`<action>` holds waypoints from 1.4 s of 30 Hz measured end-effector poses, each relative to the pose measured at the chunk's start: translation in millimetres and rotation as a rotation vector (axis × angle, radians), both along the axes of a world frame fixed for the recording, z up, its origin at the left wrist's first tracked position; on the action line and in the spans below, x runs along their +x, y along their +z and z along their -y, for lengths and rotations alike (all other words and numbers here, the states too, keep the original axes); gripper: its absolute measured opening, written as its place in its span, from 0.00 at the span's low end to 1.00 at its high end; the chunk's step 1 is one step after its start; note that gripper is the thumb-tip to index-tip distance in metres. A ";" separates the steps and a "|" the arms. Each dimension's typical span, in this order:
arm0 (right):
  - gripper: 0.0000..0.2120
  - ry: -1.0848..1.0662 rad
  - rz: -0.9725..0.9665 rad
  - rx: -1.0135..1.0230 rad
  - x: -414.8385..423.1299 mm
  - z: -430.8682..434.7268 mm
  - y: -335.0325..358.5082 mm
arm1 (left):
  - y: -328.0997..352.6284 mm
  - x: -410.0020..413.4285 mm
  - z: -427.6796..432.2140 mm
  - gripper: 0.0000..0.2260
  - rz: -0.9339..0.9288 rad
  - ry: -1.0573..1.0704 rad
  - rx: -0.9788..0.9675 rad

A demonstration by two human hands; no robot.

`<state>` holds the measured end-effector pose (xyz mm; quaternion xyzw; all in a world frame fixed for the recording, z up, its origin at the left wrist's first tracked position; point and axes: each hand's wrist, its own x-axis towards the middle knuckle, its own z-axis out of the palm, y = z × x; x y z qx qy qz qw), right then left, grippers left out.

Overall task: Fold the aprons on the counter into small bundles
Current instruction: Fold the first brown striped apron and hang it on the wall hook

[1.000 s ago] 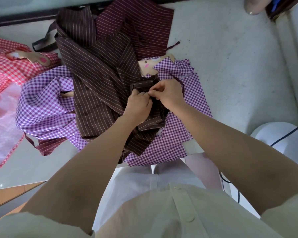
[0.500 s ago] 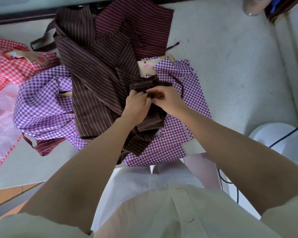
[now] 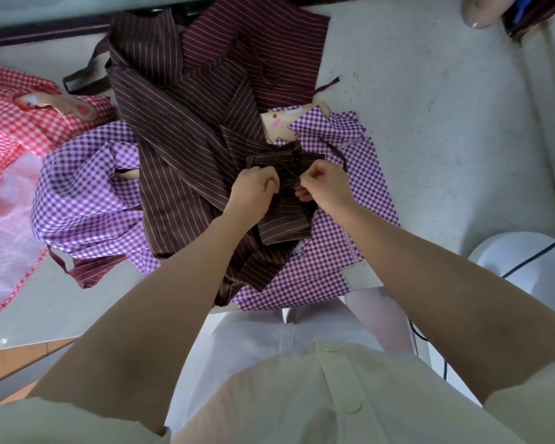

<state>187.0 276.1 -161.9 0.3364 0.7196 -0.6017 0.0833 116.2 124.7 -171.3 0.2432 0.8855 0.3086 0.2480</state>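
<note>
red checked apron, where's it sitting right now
In the head view the red checked apron lies on the counter at the far left edge of the frame, just left of the purple checked apron and the brown striped apron.

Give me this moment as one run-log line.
left hand: grips brown striped apron | right hand: grips brown striped apron | beneath: purple checked apron | surface: counter

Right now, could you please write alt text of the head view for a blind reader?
A person's left hand and right hand grip a small brown striped bundle over a grey counter. It sits on a brown striped apron and a purple checked apron; a red checked apron lies at the picture's left edge.
</note>
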 end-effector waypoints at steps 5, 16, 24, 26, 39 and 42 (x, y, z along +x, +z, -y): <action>0.05 -0.012 0.006 -0.049 -4.3 7.0 1.6 | 1.1 9.6 7.6 0.06 -0.062 -0.051 -0.006; 0.14 0.093 0.013 -0.064 5.5 5.3 0.5 | 7.5 10.6 5.7 0.06 0.033 0.190 0.060; 0.04 0.154 0.073 0.226 -6.2 11.3 -8.8 | 11.7 18.1 26.2 0.07 0.189 0.212 0.331; 0.07 0.186 0.102 0.304 -9.7 11.3 -10.9 | 15.0 24.2 27.4 0.07 0.267 0.235 0.404; 0.03 0.219 -0.376 0.424 12.7 9.9 -12.3 | 19.7 13.8 0.4 0.06 0.191 0.452 0.009; 0.02 0.347 -0.442 0.508 9.6 14.3 -11.1 | 22.8 12.7 -5.2 0.07 0.093 0.381 -0.057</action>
